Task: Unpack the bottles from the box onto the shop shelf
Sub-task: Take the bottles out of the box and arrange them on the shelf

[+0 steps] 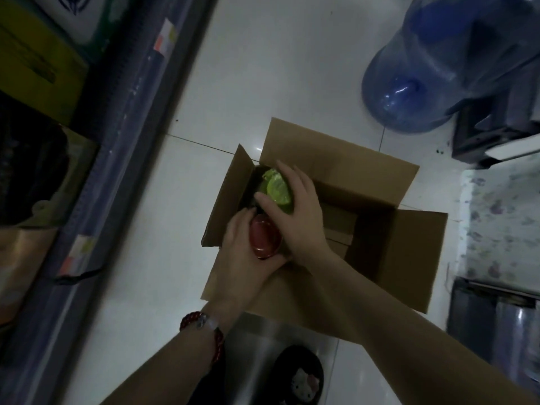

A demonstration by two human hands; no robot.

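Observation:
An open cardboard box (380, 182) stands on the white tiled floor, flaps spread. At its left end two bottles show from above: one with a green cap (276, 187) and one with a red cap (263, 239). My right hand (298, 206) is wrapped around the green-capped bottle from the right. My left hand (242, 252) grips the red-capped bottle from the left and below. The rest of the box's inside is dark and looks bare except for its bottom flaps. The shop shelf (125, 118) runs along the left side, its edge carrying price tags.
A big blue water jug (432, 71) lies on the floor beyond the box at the upper right. Dark metal units (496, 325) stand to the right. Yellow packs (35, 68) and other goods fill the shelf at left. A slipper (301, 378) shows at the bottom.

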